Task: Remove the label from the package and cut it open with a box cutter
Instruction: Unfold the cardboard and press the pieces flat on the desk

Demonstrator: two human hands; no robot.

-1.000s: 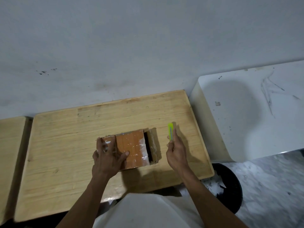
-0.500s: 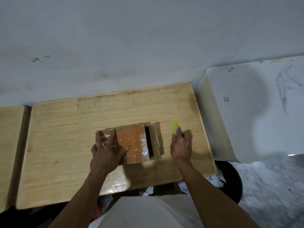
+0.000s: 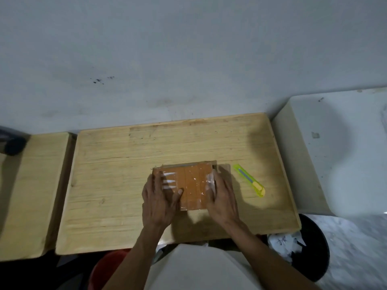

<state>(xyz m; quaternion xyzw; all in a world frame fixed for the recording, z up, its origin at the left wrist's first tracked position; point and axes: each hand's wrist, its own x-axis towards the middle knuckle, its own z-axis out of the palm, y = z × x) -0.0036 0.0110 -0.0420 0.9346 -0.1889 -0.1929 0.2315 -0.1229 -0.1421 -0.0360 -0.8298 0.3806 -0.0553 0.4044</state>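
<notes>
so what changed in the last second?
The right hand let go of the box cutter, which now lies on the table, and moved left onto the package; its open end flap now looks closed. The left hand stayed on the package.

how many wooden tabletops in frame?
2. One under the package, centre; a second beside it at the left, cut off by the frame edge.

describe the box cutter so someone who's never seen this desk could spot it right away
Start at the light wooden table in the middle of the view, where both hands rest on a brown taped package. Just right of the package, past the right hand, lies the box cutter, flat and untouched. It is the only bright yellow-green thing there, slim and angled.
</notes>
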